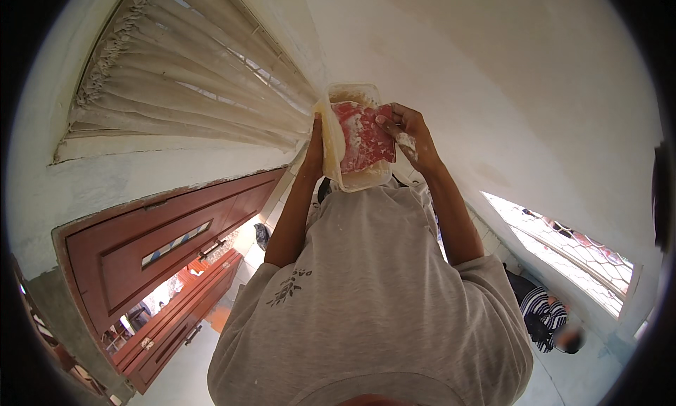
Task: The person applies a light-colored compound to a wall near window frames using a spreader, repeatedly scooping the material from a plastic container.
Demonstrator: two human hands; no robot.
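Clear plastic tray (350,142) with a red slab of something inside, likely raw meat or a red pack, sits in both your hands, raised well out in front of your chest and tipped so its open face turns toward you; that tilt looks chosen so you can see and reach the contents. Your left hand (315,144) backs the tray from its left edge, palm pressed flat against the wall of it, so it carries the weight; its fingers are hidden behind the tray, can't tell how far they wrap. Your right hand (408,135) comes in from the right, fingers (386,121) closed narrow on the red slab's upper right corner, thumb side dusted with white powder, maybe flour. That pinch reads as holding the slab against the tray so it doesn't slide out at this angle. Your grey T-shirt (373,293) fills the lower frame. Further out: a cream pleated curtain (190,75) upper left, a red-brown panelled door (162,258) lower left, a barred window (570,247) at right, and another person in a striped top (546,314) low by the wall, well apart from your hands.
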